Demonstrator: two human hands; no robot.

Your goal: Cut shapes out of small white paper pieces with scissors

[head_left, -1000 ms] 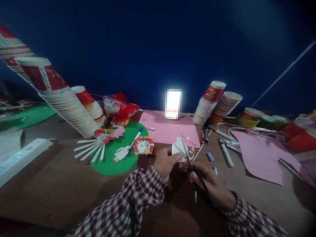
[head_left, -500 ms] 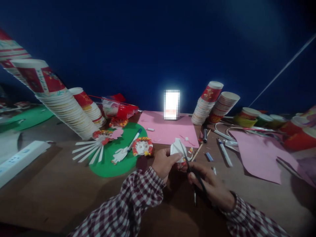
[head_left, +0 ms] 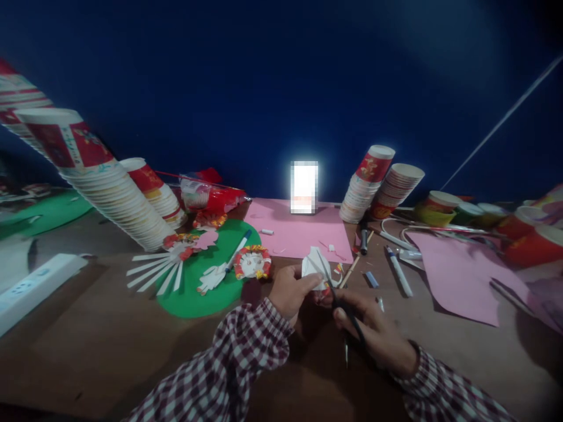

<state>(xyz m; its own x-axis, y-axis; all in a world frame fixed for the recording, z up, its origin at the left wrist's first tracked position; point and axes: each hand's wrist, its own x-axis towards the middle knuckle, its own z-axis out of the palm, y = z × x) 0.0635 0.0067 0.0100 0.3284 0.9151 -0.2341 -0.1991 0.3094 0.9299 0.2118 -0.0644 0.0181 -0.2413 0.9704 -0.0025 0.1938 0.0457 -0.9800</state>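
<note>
Near the middle of the view, my left hand [head_left: 289, 291] pinches a small white paper piece [head_left: 311, 266] with red and yellow print on its lower edge. My right hand [head_left: 376, 328] is closed around the black handles of a pair of scissors [head_left: 347, 313]. The scissor blades lie across the right part of the paper; whether they are biting into it I cannot tell. Left of my hands, a round lion-like paper face [head_left: 252, 263] with a red and yellow rim and a white paper figure [head_left: 214, 277] lie by a green paper sheet [head_left: 189, 305].
Tall stacks of paper cups [head_left: 116, 193] lean at the left, with shorter cup stacks [head_left: 368, 181] at the back right. A lit screen [head_left: 304, 186] stands behind pink paper [head_left: 281, 214]. A marker [head_left: 399, 272], more pink paper [head_left: 457, 281] and a power strip [head_left: 39, 287] lie around.
The scissors and paper have barely moved between my hands. The whole scene sits slightly farther left in view, as the camera has turned a little.
</note>
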